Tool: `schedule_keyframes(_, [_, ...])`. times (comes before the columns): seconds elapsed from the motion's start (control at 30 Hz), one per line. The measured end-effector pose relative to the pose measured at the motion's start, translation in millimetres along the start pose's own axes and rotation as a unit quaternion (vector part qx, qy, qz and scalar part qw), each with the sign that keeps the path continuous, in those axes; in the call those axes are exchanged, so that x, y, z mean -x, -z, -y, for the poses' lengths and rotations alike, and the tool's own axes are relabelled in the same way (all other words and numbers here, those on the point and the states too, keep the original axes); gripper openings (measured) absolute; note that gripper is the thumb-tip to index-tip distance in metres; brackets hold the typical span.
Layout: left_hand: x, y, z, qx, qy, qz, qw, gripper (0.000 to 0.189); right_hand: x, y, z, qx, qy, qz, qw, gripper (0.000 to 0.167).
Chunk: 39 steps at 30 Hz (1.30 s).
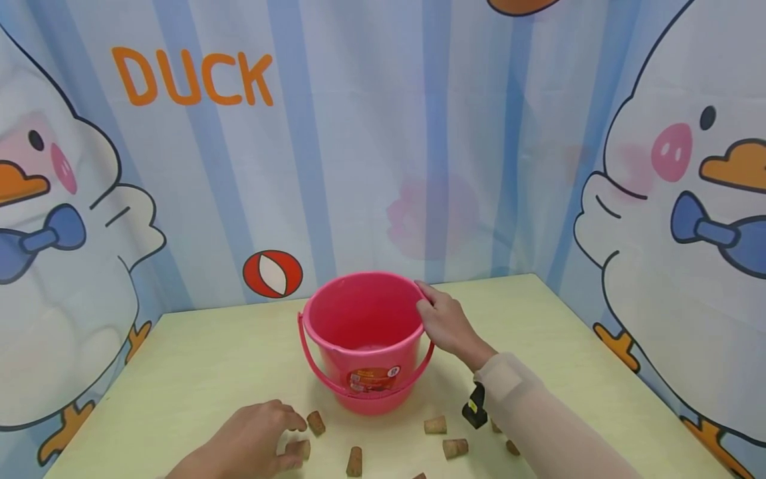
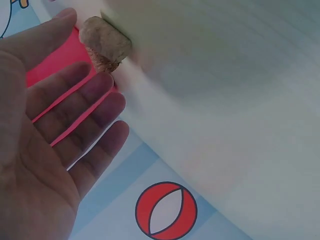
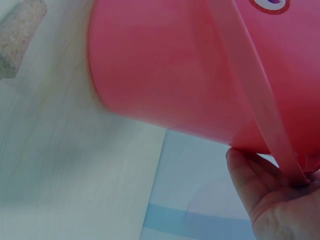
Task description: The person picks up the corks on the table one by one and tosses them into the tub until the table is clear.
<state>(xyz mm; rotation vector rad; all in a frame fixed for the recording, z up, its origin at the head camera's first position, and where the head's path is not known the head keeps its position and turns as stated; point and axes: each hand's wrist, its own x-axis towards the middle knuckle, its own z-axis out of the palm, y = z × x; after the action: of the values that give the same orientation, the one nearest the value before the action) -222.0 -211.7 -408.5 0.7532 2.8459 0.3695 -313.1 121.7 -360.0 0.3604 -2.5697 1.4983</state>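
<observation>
a person's right hand stretches from a pale sleeve, its grip clamped on the rim of a pink bucket at the bucket's right side. the left hand reaches low, in front and to the left of the bucket, its grip apart: thumb and fingers are spread, the palm facing its wrist camera. a cork lies in front of the bucket at the gap between that thumb and the fingertips; whether they touch it cannot be told. a second cork rests just past the fingertips, closer to the bucket. the handle hangs down across the bucket's front, below a red-orange label whose print is too small to read. more corks are scattered over the bench, in front of the bucket and to its right, some partly hidden by the sleeve. behind the bucket, a blue-striped curtain reads "duck" in orange letters, with a red-and-white ball printed left of the bucket and cartoon ducks in blue bow ties on either side.
</observation>
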Motion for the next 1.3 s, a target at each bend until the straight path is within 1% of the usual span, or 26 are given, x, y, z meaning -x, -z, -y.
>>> schedule_keyframes(0.2, [1.8,-4.6,3.0,-0.023,-0.010,-0.007,0.9997,0.038,-0.6,-1,0,-0.007,0.004,0.003,1.0000,0.057])
schedule_keyframes(0.33, [1.7,-6.3,5.2,-0.016,-0.008,-0.008,0.9998,0.037,-0.5,0,1,-0.004,0.005,0.002,1.0000,0.057])
schedule_keyframes(0.47, [1.5,-8.0,6.8,-0.017,-0.017,-0.011,0.9996,0.035,-0.7,0,1,0.000,0.003,0.001,1.0000,0.057])
schedule_keyframes(0.7, [0.6,-10.3,8.2,-0.008,-0.016,-0.004,0.9998,0.029,-0.6,0,0,-0.002,0.001,0.000,1.0000,0.057])
schedule_keyframes(0.93, [2.4,-13.3,10.3,-0.014,-0.053,-0.020,0.9983,0.018,-0.6,0,-1,-0.004,0.001,0.001,1.0000,0.056])
schedule_keyframes(1.03, [2.5,-14.2,10.2,-0.004,-0.058,-0.017,0.9982,0.016,-0.3,0,-1,-0.008,0.001,0.002,1.0000,0.056])
schedule_keyframes(1.17, [2.1,-15.4,10.4,0.006,-0.056,-0.014,0.9983,0.018,-0.3,0,-1,-0.013,0.001,0.002,0.9999,0.056])
schedule_keyframes(1.3, [2.0,-17.6,10.8,-0.002,-0.063,-0.022,0.9977,0.023,-0.5,0,-1,-0.014,0.002,0.001,0.9999,0.056])
